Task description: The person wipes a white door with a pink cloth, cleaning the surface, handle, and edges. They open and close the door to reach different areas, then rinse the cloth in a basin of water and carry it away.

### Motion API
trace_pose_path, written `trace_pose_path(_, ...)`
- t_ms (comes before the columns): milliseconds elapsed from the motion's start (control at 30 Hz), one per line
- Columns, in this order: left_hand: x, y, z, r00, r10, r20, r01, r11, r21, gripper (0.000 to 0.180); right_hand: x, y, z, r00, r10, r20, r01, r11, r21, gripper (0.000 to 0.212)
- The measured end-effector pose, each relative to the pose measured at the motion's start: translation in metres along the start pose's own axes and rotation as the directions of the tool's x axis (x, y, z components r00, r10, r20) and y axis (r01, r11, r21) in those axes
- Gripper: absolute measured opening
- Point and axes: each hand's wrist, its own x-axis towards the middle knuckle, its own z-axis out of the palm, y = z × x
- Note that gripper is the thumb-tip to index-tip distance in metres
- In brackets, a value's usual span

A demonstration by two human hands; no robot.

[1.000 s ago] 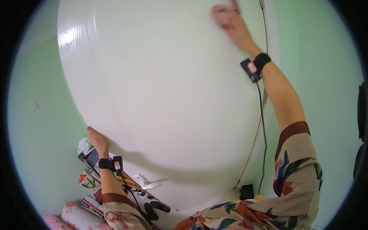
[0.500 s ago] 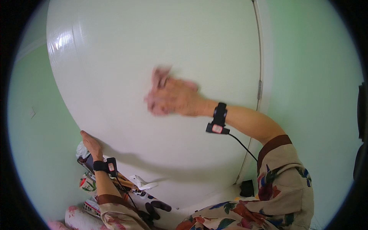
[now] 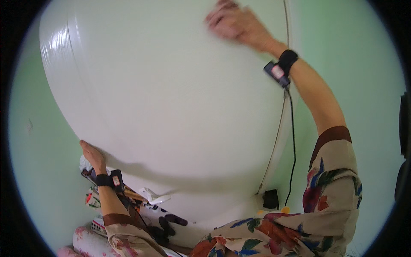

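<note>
White door [image 3: 171, 103], shiny upper L; L hand [image 3: 93, 158] at its edge, R hand [image 3: 237, 25] blurred, can't tell grips.

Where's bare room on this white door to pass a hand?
The widest bare patch is the middle of the white door, bordered by the blurred right hand above, the left hand at lower left and the white lever handle below. It's crowded at bottom left: crumpled white bag, pink-flowered white fabric bundle, dark shoes.
</note>
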Motion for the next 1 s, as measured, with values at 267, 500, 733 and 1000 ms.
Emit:
trace_pose_path(267,0.004,-0.007,0.000,0.999,-0.004,0.045,0.007,0.997,-0.074,0.068,-0.140,0.048,0.053,0.520,0.661,-0.541,-0.666,0.710,0.227,0.036)
trace_pose_path(500,0.009,-0.014,0.007,0.997,0.078,0.027,-0.082,0.986,0.142,0.063,-0.186,-0.125,0.194,0.682,0.551,-0.482,-0.637,0.771,-0.020,0.052)
trace_pose_path(733,-0.006,0.041,0.011,0.998,-0.054,0.014,0.051,0.988,0.144,0.068,-0.159,-0.223,0.232,0.975,-0.006,0.221,-0.006,0.998,0.056,0.031)
trace_pose_path(1000,-0.017,0.067,0.009,0.999,-0.030,0.030,0.030,0.999,-0.011,0.071,-0.034,-0.103,0.172,0.743,0.344,-0.574,-0.463,0.884,-0.070,0.042)
